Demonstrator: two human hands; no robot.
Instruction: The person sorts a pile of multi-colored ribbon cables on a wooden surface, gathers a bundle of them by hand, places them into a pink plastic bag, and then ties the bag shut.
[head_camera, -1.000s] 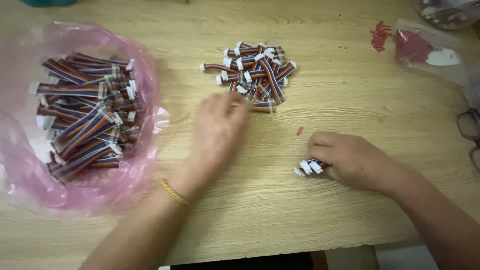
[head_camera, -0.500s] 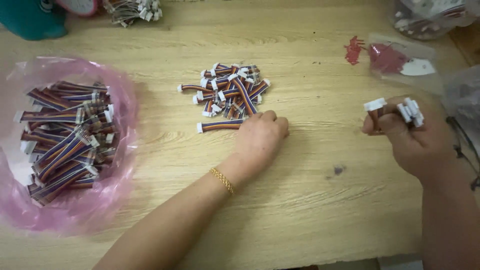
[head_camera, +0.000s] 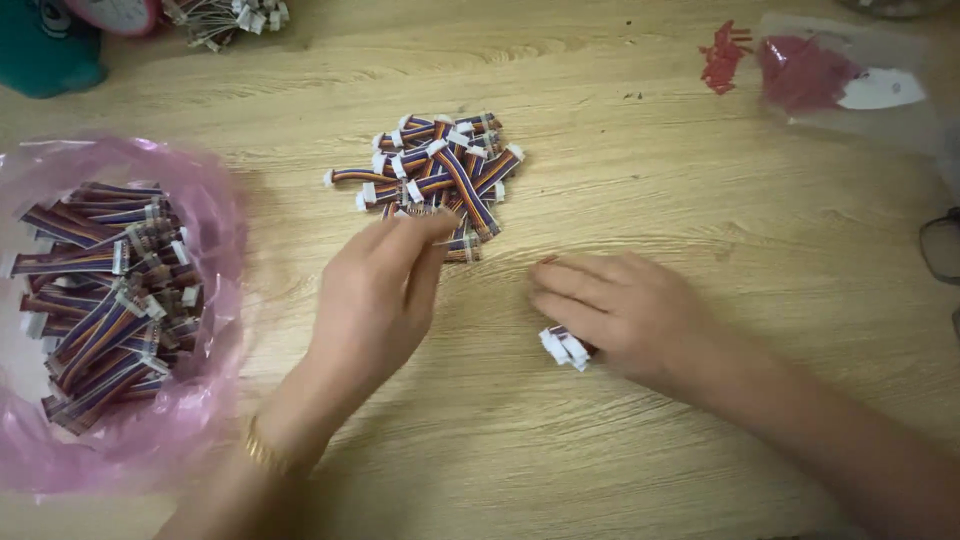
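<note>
A pile of short multicoloured ribbon cables with white connectors (head_camera: 440, 172) lies on the wooden table (head_camera: 620, 180). My left hand (head_camera: 385, 290) reaches to the pile's near edge, its fingertips touching a cable there. My right hand (head_camera: 625, 310) rests low on the table to the right, closed on a small bundle of cables (head_camera: 565, 347) whose white connector ends stick out at its left side. Whether the left hand has gripped a cable is unclear.
A pink plastic bag (head_camera: 200, 215) at the left holds many more ribbon cables (head_camera: 100, 300). A clear bag with small red parts (head_camera: 830, 75) and loose red parts (head_camera: 722, 60) lie at the back right. A teal object (head_camera: 45, 50) and another cable heap (head_camera: 225, 18) sit at the back left.
My right hand has come down from a raised position to the table with its bundle. My left hand has shifted back to the near edge of the pile.
</note>
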